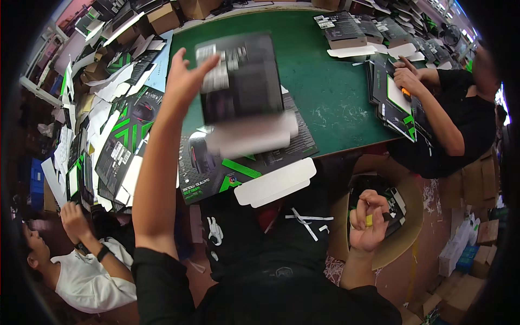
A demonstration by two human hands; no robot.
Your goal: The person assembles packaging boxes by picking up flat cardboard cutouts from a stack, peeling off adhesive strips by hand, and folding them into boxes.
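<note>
Green desk: we see its worn surface, with pale scratches, in front of us.
Desk's far right: dark flat cartons with white flaps lie there in a row.
Left side: we have a tall, disordered heap of cartons and papers.
Room: brown boxes stand at the lower right; one person in white is at our left, and one person in black at our right handles a stack of cartons.
Round cardboard bin: below the desk edge, at our right; inside it we see black flat cartons.
Blurred black carton: over the desk, partly above a printed carton at the near edge.
Left hand: thumb and one finger stand apart, the thumb across the blurred carton's left side; whether it grips, we cannot say.
Right hand: near the bin, fingers curled around a small yellow thing, palm upward.
</note>
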